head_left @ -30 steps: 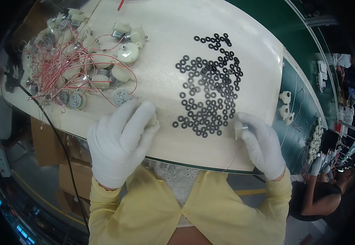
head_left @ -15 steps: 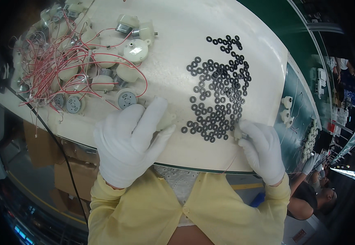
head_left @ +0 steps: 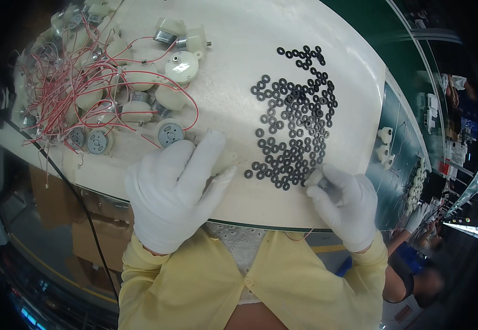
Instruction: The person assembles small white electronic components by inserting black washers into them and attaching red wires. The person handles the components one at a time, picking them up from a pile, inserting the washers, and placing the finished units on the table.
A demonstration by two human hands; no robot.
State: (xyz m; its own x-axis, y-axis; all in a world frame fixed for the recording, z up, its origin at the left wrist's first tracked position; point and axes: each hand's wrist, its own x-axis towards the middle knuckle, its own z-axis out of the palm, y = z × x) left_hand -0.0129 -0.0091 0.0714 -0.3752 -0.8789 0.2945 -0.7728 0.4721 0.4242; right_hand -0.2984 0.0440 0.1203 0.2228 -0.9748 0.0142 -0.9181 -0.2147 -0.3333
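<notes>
The pale motor unit [head_left: 315, 177] is pinched between the thumb and fingers of the right grip [head_left: 347, 206]. Black rings [head_left: 291, 157] lie on the table [head_left: 230, 66], beyond and left of this grip. The left grip [head_left: 173, 190] curls beside a pale part [head_left: 227, 161]; closure cannot be determined. Red-wired motors [head_left: 181, 69] lie beyond and left of the left grip.
</notes>
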